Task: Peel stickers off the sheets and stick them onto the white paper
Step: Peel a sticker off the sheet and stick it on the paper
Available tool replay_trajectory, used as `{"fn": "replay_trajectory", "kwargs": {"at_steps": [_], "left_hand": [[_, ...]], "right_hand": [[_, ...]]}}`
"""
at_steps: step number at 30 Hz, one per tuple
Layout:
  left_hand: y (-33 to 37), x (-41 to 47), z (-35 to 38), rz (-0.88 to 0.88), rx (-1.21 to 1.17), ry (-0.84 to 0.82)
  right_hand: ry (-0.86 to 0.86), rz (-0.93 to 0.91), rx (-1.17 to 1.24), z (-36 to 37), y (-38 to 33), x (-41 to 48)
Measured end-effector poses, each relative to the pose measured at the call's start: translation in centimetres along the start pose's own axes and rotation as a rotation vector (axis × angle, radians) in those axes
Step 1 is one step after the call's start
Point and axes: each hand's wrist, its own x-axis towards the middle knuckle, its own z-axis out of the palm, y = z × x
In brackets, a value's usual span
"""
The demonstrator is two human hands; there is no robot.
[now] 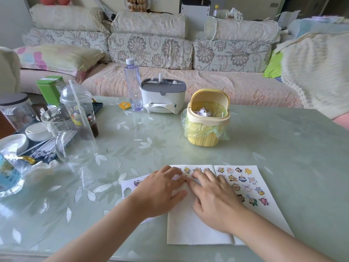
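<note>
A sofa (151, 48) with flowered cushions is running along the far side of the room. In front of it, a bench (273, 148) under a pale green, leaf-patterned cover is carrying everything else.

At the near edge of the bench, the white paper (188, 229) is lying open like a booklet with 2 pages. Its right page is holding several rows of cartoon stickers (245, 186), and a short row is sitting along the top of its left page.

The left hand (162, 191) is lying flat across the left edge of the paper, fingers relaxed and slightly spread, gripping nothing that shows clearly. A small pale sticker (175, 176) is showing at its fingertips; I cannot tell whether it is on the finger or on the page. The right hand (213, 197) is resting on the middle of the paper, fingers stretched forward, with its fingertips (190, 183) touching the page right beside those of the left hand.

A clear glass jug (69, 133) is standing at the left among cups and dishes. A yellow bin (205, 118) with a green liner is standing well beyond the paper, its lid tipped up. A white tissue box (162, 95) and a clear bottle (133, 86) are standing side by side behind it.

A sticker sheet (130, 188) is poking out from under the left hand, touching the paper's left side.
</note>
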Motion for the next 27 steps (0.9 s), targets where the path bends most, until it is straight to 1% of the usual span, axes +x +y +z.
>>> {"fn": "replay_trajectory", "kwargs": {"at_steps": [2, 8, 14, 18, 22, 24, 27], "left_hand": [[0.0, -0.1, -0.1, 0.000, -0.013, -0.012], [0.2, -0.4, 0.0, 0.035, -0.029, 0.071], [0.5, -0.5, 0.0, -0.001, -0.066, 0.085], [0.5, -0.7, 0.5, 0.030, -0.011, 0.082], [0.5, -0.9, 0.5, 0.011, 0.009, 0.069], [0.7, -0.8, 0.4, -0.025, -0.036, 0.067], [0.6, -0.5, 0.1, -0.085, -0.169, 0.072]], "right_hand": [[-0.002, 0.005, 0.003, 0.0, -0.2, 0.1], [-0.010, 0.010, 0.032, -0.1, -0.3, 0.7], [0.011, 0.023, 0.028, 0.4, -0.3, 1.2], [-0.004, 0.000, -0.009, 0.1, -0.4, 0.3], [-0.021, -0.012, 0.002, -0.4, -0.5, -0.7], [-0.035, -0.009, 0.030, -0.7, -0.6, -0.8], [-0.048, -0.020, 0.059, -1.0, -0.4, -0.7]]}}
